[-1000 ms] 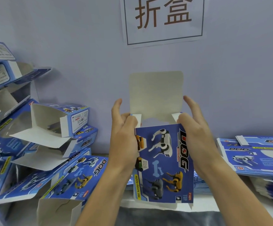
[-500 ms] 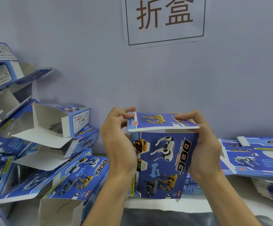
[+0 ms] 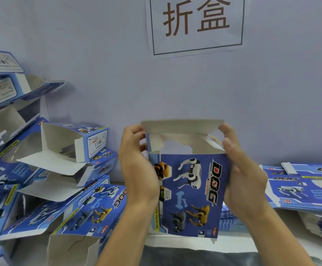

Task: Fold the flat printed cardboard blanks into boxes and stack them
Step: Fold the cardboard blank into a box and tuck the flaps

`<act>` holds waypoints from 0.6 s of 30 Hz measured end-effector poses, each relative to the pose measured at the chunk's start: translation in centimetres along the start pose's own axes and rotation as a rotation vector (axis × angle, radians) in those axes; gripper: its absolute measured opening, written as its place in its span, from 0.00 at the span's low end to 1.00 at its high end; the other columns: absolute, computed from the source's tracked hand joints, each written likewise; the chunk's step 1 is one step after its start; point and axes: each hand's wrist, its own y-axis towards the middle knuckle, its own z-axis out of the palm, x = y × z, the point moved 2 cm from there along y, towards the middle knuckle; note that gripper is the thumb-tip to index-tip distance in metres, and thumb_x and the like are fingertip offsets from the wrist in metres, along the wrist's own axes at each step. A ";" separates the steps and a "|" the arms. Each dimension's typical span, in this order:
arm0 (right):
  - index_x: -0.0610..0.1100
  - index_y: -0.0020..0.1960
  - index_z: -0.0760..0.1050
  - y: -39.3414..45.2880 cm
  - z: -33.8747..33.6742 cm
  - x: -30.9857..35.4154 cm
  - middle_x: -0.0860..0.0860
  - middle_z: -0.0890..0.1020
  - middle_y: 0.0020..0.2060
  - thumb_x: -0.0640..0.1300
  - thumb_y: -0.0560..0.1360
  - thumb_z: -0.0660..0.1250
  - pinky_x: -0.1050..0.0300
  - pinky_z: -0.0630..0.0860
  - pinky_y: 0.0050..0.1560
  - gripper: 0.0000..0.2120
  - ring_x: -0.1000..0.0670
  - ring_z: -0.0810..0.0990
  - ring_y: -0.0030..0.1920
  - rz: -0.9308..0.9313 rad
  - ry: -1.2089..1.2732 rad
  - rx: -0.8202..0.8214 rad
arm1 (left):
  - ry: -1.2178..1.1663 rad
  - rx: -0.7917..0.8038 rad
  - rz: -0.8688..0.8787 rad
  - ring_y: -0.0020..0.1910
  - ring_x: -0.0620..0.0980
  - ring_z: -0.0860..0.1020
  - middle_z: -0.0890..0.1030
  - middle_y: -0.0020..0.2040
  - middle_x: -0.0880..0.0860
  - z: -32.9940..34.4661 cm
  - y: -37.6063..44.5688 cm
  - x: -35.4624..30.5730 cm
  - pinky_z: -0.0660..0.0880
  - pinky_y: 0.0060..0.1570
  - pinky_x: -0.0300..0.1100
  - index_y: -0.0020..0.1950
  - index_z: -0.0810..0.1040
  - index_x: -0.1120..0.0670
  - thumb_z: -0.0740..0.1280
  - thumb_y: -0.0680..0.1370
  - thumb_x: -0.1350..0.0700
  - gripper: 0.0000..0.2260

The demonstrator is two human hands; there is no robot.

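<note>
I hold a blue printed "DOG" box (image 3: 191, 191) upright in front of me, above the table's near edge. My left hand (image 3: 137, 167) grips its left side, fingers curled onto the top flap's left corner. My right hand (image 3: 240, 173) grips its right side, fingertips at the flap's right corner. The grey top flap (image 3: 181, 126) stands half raised and the box mouth shows open beneath it. A pile of folded boxes (image 3: 47, 175) leans on the left. A stack of flat blanks (image 3: 302, 187) lies on the right.
A pale wall stands close behind, with a paper sign (image 3: 195, 24) taped above. More flat blanks (image 3: 231, 219) lie behind my right wrist. The white table edge (image 3: 175, 244) runs under the box, with dark cloth below it.
The top flap stood upright, then was folded down flat over the box, and now is lifted again to half raised. Both hands stayed on the box's sides.
</note>
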 end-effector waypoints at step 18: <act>0.40 0.60 0.78 -0.1 -3.8 2.2 0.45 0.85 0.33 0.46 0.72 0.67 0.60 0.80 0.28 0.19 0.48 0.84 0.29 0.548 -0.165 -0.116 | 0.036 0.259 -0.513 0.41 0.53 0.85 0.85 0.50 0.51 -2.5 1.9 1.7 0.81 0.36 0.48 0.55 0.77 0.47 0.69 0.72 0.44 0.14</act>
